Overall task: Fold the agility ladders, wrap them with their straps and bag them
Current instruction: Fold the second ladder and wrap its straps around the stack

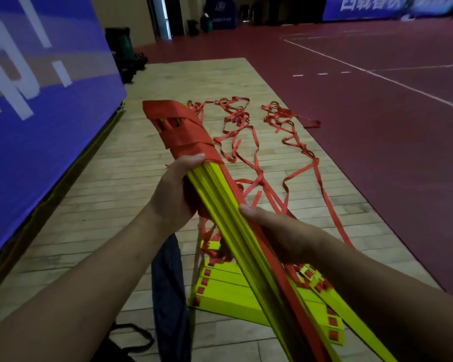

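Note:
I hold a stacked bundle of yellow ladder rungs (236, 231) slanting from bottom right up to the centre. Its far end is wound in red strap (183, 131). My left hand (175, 192) grips the bundle just below the wrapped part. My right hand (280, 231) clasps it lower down from the right side. More yellow rungs (225, 291) with red strap loops lie in a pile on the floor under the bundle. Loose red straps (285, 142) trail over the wooden floor beyond. A dark bag (168, 283) lies on the floor between my forearms.
A blue banner wall (37, 87) runs along the left. The pale wooden floor strip (110, 205) borders a dark red court (390, 113) with white lines on the right. Dark green bags (123, 45) stand at the far end.

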